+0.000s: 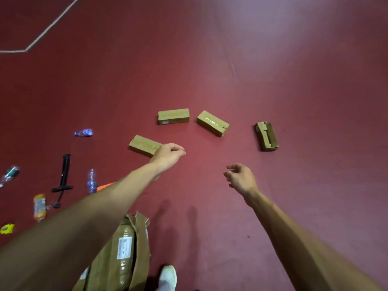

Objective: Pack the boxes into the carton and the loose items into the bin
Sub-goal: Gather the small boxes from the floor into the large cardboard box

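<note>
Several small brown cardboard boxes lie on the red floor: one near my left hand (141, 144), one behind it (173, 116), one angled to the right (212, 123), and a torn, open one far right (267, 136). My left hand (168, 154) reaches out over the right end of the nearest box, fingers loosely curled, holding nothing. My right hand (240, 177) hovers above the bare floor, fingers relaxed and empty. The large carton (126, 253) lies under my left forearm at the bottom. No bin is in view.
Loose items lie at the left: plastic bottles (84, 132) (91, 181) (9, 175), an orange-capped bottle (39, 206), a black pump-like tool (64, 175), a yellow tape measure (7, 228), an orange object (105, 186). My white shoe (167, 277) stands beside the carton.
</note>
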